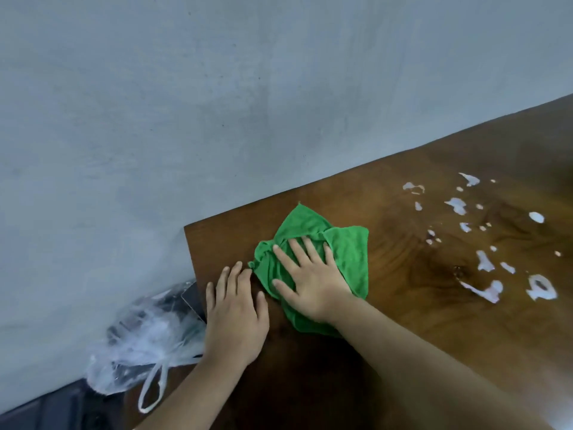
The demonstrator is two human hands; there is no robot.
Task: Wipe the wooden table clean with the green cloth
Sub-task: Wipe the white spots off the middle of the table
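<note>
A crumpled green cloth (347,249) lies near the far left corner of the dark wooden table (434,321). My right hand (310,280) presses flat on the cloth with fingers spread. My left hand (235,311) rests flat on the bare wood just left of the cloth, fingertips almost touching its edge, close to the table's left edge. Several white splotches and puddles (483,237) of spilled liquid are scattered over the right part of the table, apart from the cloth.
A grey-blue wall (217,119) runs right behind the table's far edge. Beside the table's left edge, lower down, sits a clear plastic bag (145,342) with tied handles and dark contents.
</note>
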